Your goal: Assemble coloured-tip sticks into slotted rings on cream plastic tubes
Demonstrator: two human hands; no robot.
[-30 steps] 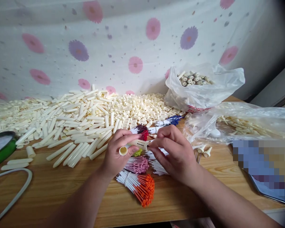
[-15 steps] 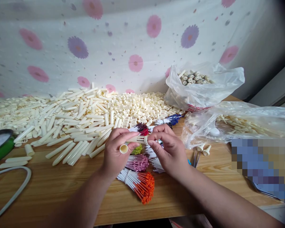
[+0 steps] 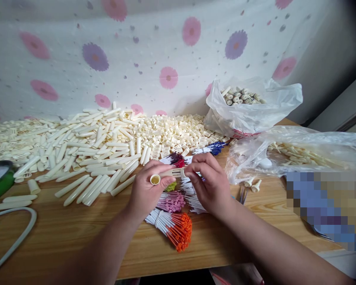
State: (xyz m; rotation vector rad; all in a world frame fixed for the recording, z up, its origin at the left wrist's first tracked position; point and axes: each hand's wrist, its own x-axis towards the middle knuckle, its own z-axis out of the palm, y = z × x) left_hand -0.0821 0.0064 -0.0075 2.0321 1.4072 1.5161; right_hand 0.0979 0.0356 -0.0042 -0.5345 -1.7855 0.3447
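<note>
My left hand [image 3: 146, 190] is closed around a cream plastic tube [image 3: 155, 180], its round open end turned toward me. Its thumb and finger also pinch the left end of a slotted cream plastic piece [image 3: 175, 173]. At that piece's right end, my right hand [image 3: 209, 180] grips the ring with thumb and fingertips. Just below my hands lie bundles of thin white sticks with orange tips [image 3: 179, 233], pink tips [image 3: 173, 202] and green tips [image 3: 170, 187]. Part of the bundles is hidden behind my fingers.
A heap of cream tubes [image 3: 97, 138] and slotted pieces [image 3: 172, 132] spreads along the back. Plastic bags with parts [image 3: 249, 114] stand at the right, near metal tweezers [image 3: 243, 195]. A green-rimmed round object [image 3: 2, 186] and white cable [image 3: 26, 229] are at the left.
Both hands keep their hold on the slotted piece. The tube in my left hand has tipped slightly, its open end now a little higher. The whole view has shifted slightly.
</note>
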